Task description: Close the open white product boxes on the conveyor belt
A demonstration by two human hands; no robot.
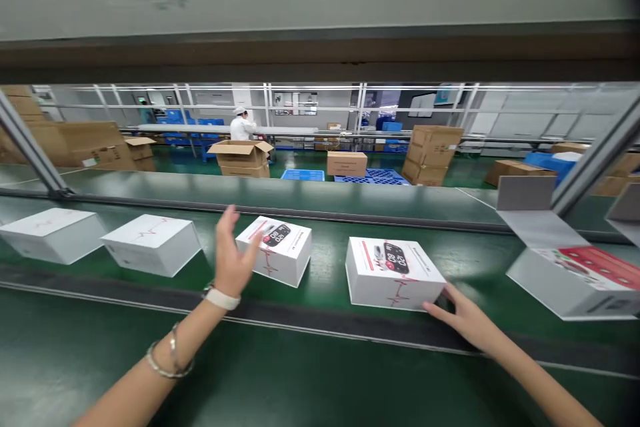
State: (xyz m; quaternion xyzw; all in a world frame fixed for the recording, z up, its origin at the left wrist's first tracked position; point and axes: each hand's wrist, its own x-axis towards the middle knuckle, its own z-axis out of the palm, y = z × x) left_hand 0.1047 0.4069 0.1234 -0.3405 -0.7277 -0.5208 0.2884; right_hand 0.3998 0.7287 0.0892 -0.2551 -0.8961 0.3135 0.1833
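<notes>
My right hand grips the right end of a closed white box, thumb at its front lower corner and fingers partly hidden behind its side. That box has a smartwatch picture on top and a red heartbeat line on its front. My left hand is open, thumb apart from raised fingers, beside a similar white box. The left thumb overlaps this box's top in view; whether it touches I cannot tell. Both boxes rest on a green conveyor belt.
Two closed white boxes stand on the belt at left. At right, a white box has its lid up, showing a red printed insert. A metal beam crosses overhead. Beyond are cartons, blue pallets and a person in white.
</notes>
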